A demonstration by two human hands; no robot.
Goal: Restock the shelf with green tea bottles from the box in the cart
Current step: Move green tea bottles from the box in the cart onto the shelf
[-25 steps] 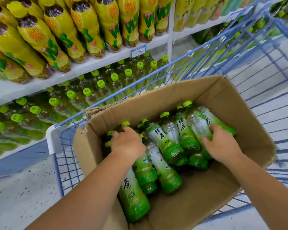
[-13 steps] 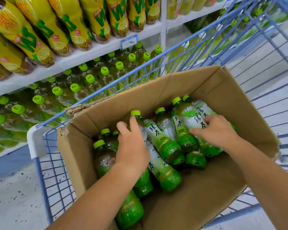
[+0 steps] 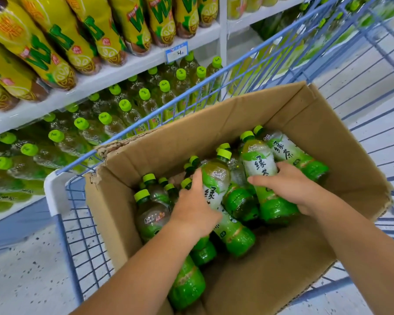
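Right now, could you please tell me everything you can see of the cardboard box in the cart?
The cardboard box is plain brown corrugated board, open at the top, with its rim ragged and torn at the left corner. It sits inside the blue wire cart. In it lie green tea bottles, loosely piled. The left hand and right hand reach inside, each gripping one bottle; neither visibly touches the walls.
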